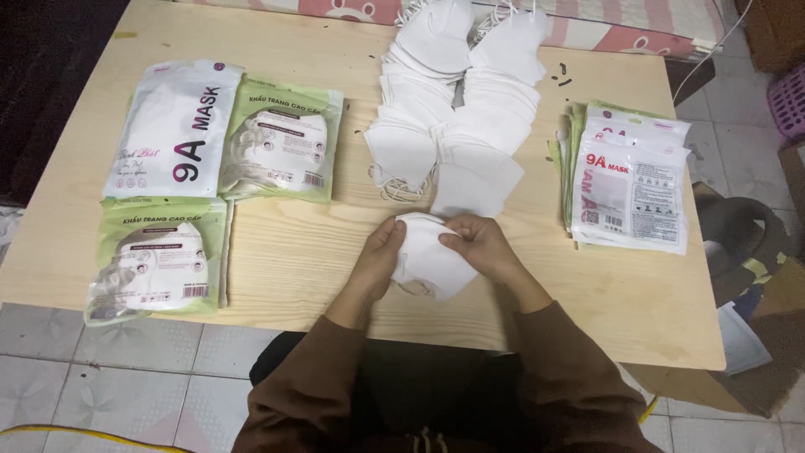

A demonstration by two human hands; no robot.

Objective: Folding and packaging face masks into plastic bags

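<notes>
On the left side of the wooden worktop lie three filled packets: a white packet, a green packet just beside it, and another green packet below them, near the front edge. In the middle, two overlapping rows of loose white masks run from the far edge toward the person. Just in front of these rows, the left hand and the right hand hold one small stack of folded white masks a little above the worktop. The fingers of both hands are pinching its two sides, the thumbs on top. To do this step well, I think the edges should be kept even and the ear loops tucked in, with a gentle grip so the masks do not crease. On the right lies a pile of flat empty packets, white on top, green below.
</notes>
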